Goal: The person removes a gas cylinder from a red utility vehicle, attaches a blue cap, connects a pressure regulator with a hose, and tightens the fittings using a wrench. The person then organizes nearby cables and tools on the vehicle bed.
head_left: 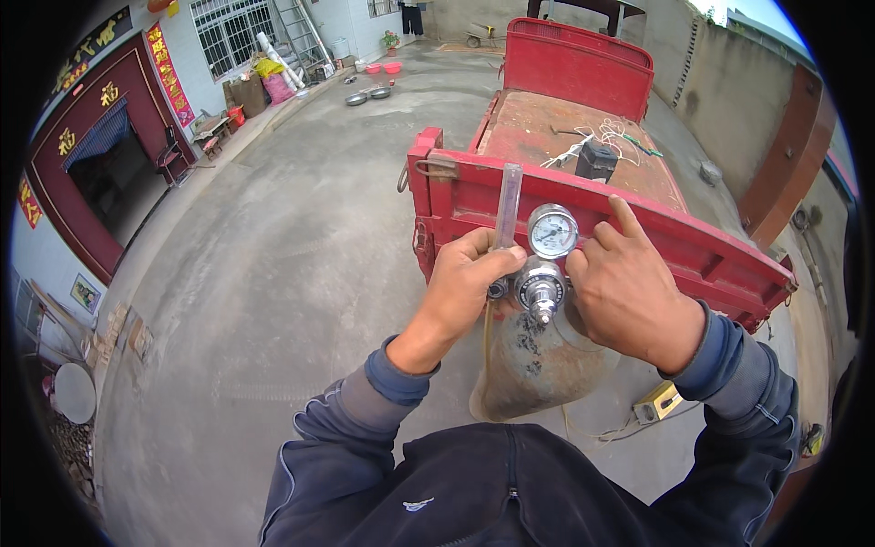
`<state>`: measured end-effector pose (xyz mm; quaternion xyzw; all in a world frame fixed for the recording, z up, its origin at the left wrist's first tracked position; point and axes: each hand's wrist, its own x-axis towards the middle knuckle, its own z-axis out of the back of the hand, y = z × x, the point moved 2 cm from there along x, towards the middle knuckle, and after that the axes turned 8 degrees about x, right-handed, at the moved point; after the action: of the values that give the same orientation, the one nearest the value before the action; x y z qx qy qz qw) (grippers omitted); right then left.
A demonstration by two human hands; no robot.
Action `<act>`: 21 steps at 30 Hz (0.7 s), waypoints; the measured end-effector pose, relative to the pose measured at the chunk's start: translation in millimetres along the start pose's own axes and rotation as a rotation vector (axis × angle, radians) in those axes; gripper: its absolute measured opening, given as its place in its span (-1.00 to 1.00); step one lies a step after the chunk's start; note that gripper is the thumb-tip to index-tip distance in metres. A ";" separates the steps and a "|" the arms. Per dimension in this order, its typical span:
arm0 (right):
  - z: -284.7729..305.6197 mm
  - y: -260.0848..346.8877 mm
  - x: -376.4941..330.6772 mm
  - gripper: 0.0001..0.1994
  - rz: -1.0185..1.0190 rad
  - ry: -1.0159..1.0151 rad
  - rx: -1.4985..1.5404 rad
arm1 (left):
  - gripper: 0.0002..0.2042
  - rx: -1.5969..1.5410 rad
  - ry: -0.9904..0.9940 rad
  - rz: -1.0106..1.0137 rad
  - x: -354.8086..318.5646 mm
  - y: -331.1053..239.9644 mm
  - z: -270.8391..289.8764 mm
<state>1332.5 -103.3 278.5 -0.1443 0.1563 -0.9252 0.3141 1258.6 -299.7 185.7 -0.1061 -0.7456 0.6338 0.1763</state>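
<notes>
A silver gas regulator (540, 290) with a round pressure gauge (552, 232) and an upright clear flowmeter tube (510, 202) is in front of me. It sits at the top of a worn grey gas cylinder (547, 365). My left hand (463, 283) is closed around the base of the flowmeter, thumb across its front. Beside the gauge, on the right, is my right hand (629, 283). Its index finger stretches out while the thumb and other fingers curl against the regulator's side; what they grip is hidden. A thin yellowish hose (488, 342) hangs below my left hand.
Just beyond the cylinder stands the red tailgate (711, 242) of a small truck. On its bed (538, 128) lie a black box (597, 160) and tangled white cable. A yellow box (656, 402) with cords sits on the concrete at right. Basins (368, 95) lie further off.
</notes>
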 end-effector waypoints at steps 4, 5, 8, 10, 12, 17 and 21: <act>7.5 -4.2 -1.9 -0.78 0.014 0.076 0.095 | -0.72 -0.007 -0.027 -0.001 -2.0 -4.2 -3.6; 8.8 -5.6 -2.1 -0.78 0.020 0.119 0.102 | -0.72 -0.005 -0.025 -0.001 -1.8 -2.9 -4.0; 3.4 -1.8 -2.6 -0.77 0.055 0.087 -0.003 | -0.72 -0.005 -0.034 -0.012 -2.0 -0.8 -3.9; -0.4 0.9 -5.2 -0.75 0.037 0.061 -0.056 | -0.73 -0.003 -0.030 -0.024 -4.0 -3.2 -5.8; 2.9 -4.6 -4.5 -0.73 0.038 0.083 0.000 | -0.74 -0.008 -0.019 -0.020 -2.2 -2.7 -5.1; 10.2 -8.5 1.8 -0.80 0.007 0.161 0.127 | -0.76 -0.019 0.018 -0.013 -1.5 -4.6 -1.0; -2.9 -10.1 4.9 -0.80 0.050 0.128 0.152 | -0.74 -0.025 0.000 -0.029 -0.9 0.6 -2.8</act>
<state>1322.3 -98.2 280.6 -0.0567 0.1091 -0.9336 0.3367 1260.4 -297.4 185.4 -0.0976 -0.7550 0.6217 0.1843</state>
